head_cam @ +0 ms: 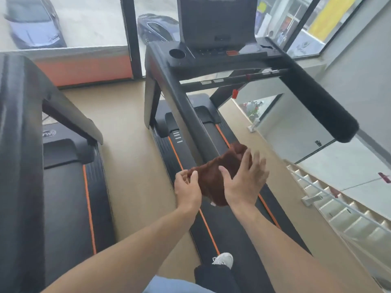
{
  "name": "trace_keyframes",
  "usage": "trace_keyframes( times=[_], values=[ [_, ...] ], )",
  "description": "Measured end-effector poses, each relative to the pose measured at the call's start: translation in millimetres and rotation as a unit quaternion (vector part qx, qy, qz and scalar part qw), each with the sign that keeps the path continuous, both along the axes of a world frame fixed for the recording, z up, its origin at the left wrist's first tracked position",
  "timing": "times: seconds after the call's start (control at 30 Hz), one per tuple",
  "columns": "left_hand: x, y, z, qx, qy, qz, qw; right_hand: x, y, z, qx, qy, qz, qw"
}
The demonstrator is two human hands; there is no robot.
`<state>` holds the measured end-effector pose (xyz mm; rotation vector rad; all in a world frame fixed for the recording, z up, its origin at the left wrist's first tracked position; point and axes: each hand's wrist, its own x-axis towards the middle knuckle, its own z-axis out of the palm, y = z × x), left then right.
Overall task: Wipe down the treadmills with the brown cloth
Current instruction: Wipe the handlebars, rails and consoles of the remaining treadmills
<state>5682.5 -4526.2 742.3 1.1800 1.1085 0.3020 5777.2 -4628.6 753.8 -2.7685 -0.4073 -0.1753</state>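
Note:
The brown cloth (pixel 218 174) is bunched over the near end of the left handrail (pixel 190 115) of the black treadmill (pixel 211 60) in front of me. My left hand (pixel 187 190) pinches the cloth's left edge with curled fingers. My right hand (pixel 243 182) lies on the cloth's right side with straight, spread fingers. The handrail's end is hidden under the cloth. The treadmill's belt (pixel 237 233) with orange stripes runs below my arms.
A second black treadmill (pixel 63 187) stands to the left across a strip of beige floor (pixel 131 166). The right handrail (pixel 317 96) juts out at upper right. A stairwell with a railing (pixel 338 204) drops away on the right. Windows are ahead. My shoe (pixel 224 260) rests on the belt.

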Motion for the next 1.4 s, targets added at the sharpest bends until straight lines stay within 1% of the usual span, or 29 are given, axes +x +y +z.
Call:
trace_keyframes(
  times=[0.03,0.07,0.1,0.13,0.17,0.23,0.33,0.43,0.53,0.63,0.8,0.93,1.03,1.2,1.3,1.4],
  values=[
    [12.4,-9.6,-5.4,-0.015,0.025,-0.023,0.999,13.2,-3.8,-7.1,-0.031,0.086,0.05,0.995],
    [24.9,-19.3,-8.8,-0.04,0.034,-0.038,0.998,21.9,-5.8,-14.0,-0.013,0.193,0.097,0.976],
    [37.4,-29.3,-10.4,-0.073,0.033,-0.032,0.996,28.5,-6.1,-20.8,0.025,0.295,0.125,0.947],
    [49.6,-39.4,-8.7,-0.113,0.014,0.0,0.993,34.2,-5.7,-26.7,0.053,0.35,0.143,0.924],
    [60.1,-48.2,-5.0,-0.166,-0.005,0.045,0.985,39.2,-3.9,-30.6,0.063,0.36,0.16,0.917],
    [76.9,-60.2,0.6,-0.23,-0.022,0.109,0.967,48.8,1.4,-35.3,0.057,0.337,0.182,0.922],
    [90.7,-62.8,2.0,-0.257,-0.057,0.151,0.953,60.8,10.6,-38.6,0.053,0.312,0.222,0.922],
    [102.4,-51.6,5.1,-0.264,-0.084,0.171,0.945,74.9,24.3,-44.3,0.024,0.265,0.292,0.919],
    [114.7,-31.7,7.8,-0.253,-0.092,0.185,0.945,96.5,54.4,-44.0,-0.002,0.237,0.371,0.898],
    [128.5,-8.6,7.7,-0.23,-0.072,0.185,0.953,116.9,82.8,-41.5,-0.045,0.205,0.423,0.882],
    [162.7,34.6,9.2,-0.17,-0.041,0.199,0.964,144.6,133.4,-39.2,-0.106,0.179,0.439,0.874],
    [191.4,76.9,8.9,-0.148,-0.045,0.196,0.968,167.4,180.1,-38.3,-0.126,0.151,0.446,0.873],
    [210.9,108.9,8.5,-0.142,-0.057,0.235,0.96,187.8,215.6,-35.1,-0.13,0.141,0.461,0.866],
    [238.4,160.0,11.7,-0.143,-0.101,0.282,0.943,232.4,278.6,-28.1,-0.111,0.158,0.491,0.849],
    [254.7,192.9,17.3,-0.105,-0.07,0.263,0.957,253.7,321.6,-24.7,-0.116,0.15,0.49,0.851],
    [273.4,226.4,11.3,-0.061,-0.035,0.244,0.967,268.3,360.4,-21.2,-0.148,0.116,0.487,0.853]
  ],
)
